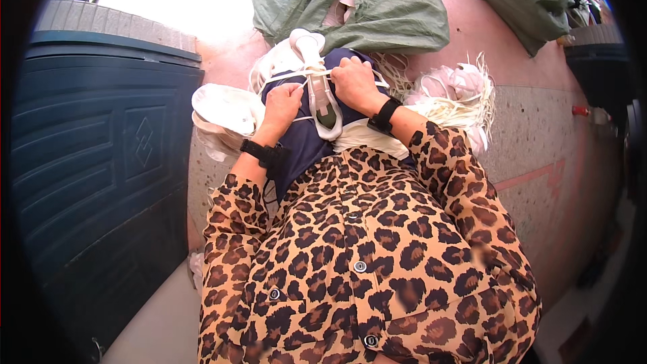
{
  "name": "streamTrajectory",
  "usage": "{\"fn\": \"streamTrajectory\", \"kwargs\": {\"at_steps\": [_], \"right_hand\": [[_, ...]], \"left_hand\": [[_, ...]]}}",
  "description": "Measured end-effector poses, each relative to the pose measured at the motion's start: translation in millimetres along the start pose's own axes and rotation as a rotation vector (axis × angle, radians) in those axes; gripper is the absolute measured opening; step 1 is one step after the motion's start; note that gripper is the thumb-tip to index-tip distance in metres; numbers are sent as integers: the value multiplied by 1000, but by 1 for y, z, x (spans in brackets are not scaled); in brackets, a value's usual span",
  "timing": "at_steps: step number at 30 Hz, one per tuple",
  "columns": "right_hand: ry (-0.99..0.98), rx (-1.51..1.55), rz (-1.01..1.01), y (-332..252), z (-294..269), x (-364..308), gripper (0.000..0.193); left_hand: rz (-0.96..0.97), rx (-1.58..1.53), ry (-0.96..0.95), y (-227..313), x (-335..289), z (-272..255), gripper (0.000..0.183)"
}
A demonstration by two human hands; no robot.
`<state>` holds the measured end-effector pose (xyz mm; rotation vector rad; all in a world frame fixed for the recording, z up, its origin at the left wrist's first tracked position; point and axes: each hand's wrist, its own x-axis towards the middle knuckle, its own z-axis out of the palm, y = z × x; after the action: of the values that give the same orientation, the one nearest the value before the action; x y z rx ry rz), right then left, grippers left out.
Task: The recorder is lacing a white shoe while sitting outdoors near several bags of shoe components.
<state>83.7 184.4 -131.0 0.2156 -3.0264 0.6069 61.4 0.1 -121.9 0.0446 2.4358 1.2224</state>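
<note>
A white shoe (327, 125) with a dark green patch inside its opening lies on the dark blue cloth over my lap, toe pointing away from me. White shoelace (311, 73) runs across its front and out to both sides. My left hand (283, 104) is closed on the shoelace left of the shoe. On the other side, my right hand (356, 84) has its fingers curled round the lace, close to the shoe. White shoe pieces (226, 109) rest by my left wrist. Beyond my right hand is a pale pink and white pile (453, 86) with cream laces hanging off it.
An open green sack (397, 10) with pale pieces inside stands just ahead of my knees. Another green sack (519, 0) is at the far right. A dark blue metal door (101, 141) is close on my left. Speckled floor (532, 141) extends to my right.
</note>
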Motion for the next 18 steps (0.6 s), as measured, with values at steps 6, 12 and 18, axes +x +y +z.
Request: {"fn": "streamTrajectory", "kwargs": {"at_steps": [6,12,18], "right_hand": [[140,-136,-272,-4,1,8,6],[115,-166,-204,-1,3,10,7],[63,-199,-116,-3,3,4,8]], "left_hand": [[165,125,101,1,1,2,23],[262,252,116,-4,8,4,23],[384,877,20,28,11,7,13]]}}
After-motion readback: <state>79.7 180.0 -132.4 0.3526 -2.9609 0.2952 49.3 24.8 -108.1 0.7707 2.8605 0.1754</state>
